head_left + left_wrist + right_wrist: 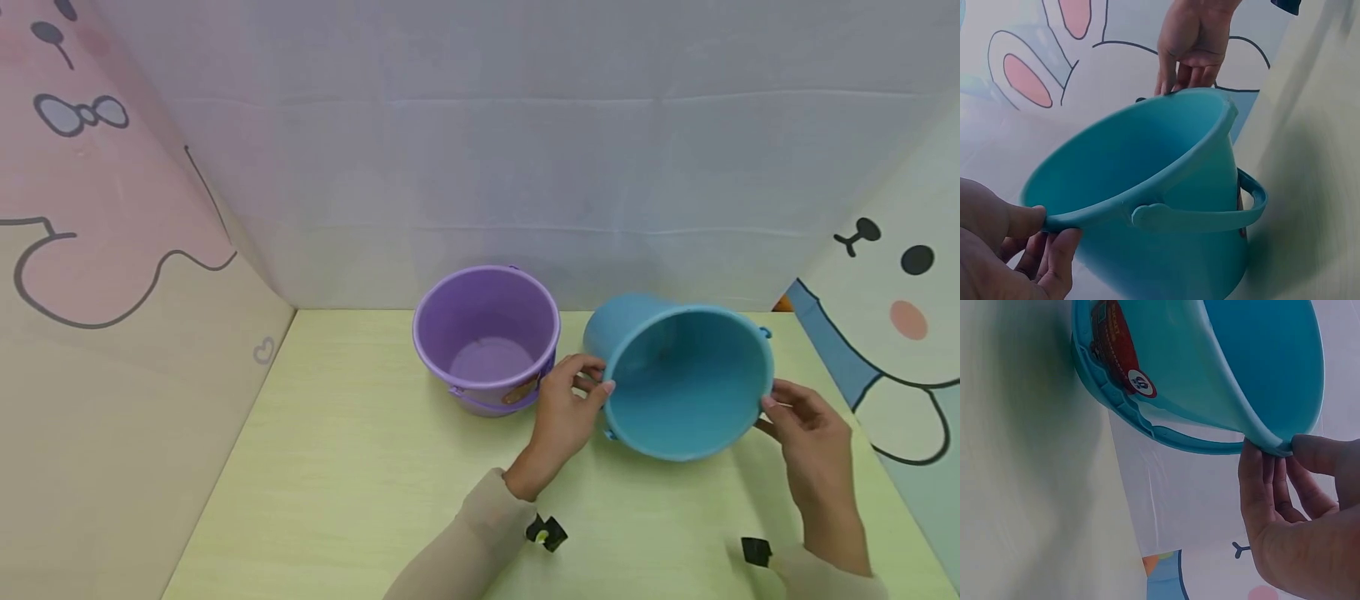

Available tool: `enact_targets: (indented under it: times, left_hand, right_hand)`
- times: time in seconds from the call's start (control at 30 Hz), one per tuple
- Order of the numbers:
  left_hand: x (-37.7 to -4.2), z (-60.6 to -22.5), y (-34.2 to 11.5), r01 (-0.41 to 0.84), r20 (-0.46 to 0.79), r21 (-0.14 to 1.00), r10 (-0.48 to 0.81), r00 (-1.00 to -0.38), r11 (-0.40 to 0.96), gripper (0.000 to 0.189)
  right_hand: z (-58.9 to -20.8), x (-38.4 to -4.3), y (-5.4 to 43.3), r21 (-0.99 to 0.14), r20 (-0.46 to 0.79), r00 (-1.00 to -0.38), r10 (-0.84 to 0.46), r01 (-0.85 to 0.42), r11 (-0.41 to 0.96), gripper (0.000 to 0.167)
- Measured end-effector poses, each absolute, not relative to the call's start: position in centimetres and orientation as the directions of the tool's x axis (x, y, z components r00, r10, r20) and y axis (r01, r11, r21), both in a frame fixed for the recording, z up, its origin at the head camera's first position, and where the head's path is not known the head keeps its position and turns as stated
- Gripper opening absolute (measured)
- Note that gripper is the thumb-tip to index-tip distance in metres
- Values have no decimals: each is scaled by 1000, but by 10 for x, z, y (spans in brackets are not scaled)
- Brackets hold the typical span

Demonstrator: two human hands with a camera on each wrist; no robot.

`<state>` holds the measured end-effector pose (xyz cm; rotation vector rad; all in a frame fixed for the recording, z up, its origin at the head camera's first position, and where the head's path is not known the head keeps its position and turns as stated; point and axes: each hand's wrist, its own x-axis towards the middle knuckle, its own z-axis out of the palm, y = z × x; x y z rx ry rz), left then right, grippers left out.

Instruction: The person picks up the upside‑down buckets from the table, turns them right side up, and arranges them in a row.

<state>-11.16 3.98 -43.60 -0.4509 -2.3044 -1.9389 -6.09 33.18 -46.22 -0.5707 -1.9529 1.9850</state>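
Observation:
A blue bucket (690,383) is tilted with its mouth toward me, on the right side of the table. My left hand (566,408) pinches its rim on the left side, thumb over the edge and fingers outside. On the opposite side, my right hand (817,442) pinches the rim the same way. The bucket's handle (1210,219) hangs down along the wall in the left wrist view. In the right wrist view a red sticker (1116,350) shows on its underside-facing wall. Just left of the blue bucket, a purple bucket (487,304) stands upright with nothing inside.
The pale yellow-green table (330,467) ends at a white sheet wall (510,167) behind both buckets. Side panels with cartoon animals (900,333) border the table left and right. A small orange patch (783,304) shows at the back right corner.

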Motion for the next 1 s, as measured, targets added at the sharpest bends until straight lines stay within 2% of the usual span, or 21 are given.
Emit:
enact_targets:
  times: [0.2,0.43,0.7,1.0]
  left_hand:
    - [-112,-438,41,272,252,954,156,-955,124,19]
    - [-112,-436,41,224,207,970,164,-965,93,18]
    - [-114,-436,40,135,137,991,169,-976,-24,19]
    - [-114,-433,39,104,105,994,190,-976,-16,29]
  right_hand:
    - [-470,-56,332,-998,-58,-901,430,47,-38,21]
    - [-467,-56,330,-998,-29,-882,471,-4,-70,23]
    - [-458,-62,329,-998,-50,-863,502,26,-55,24]
    - [-451,-67,332,-997,-69,-862,503,47,-58,25]
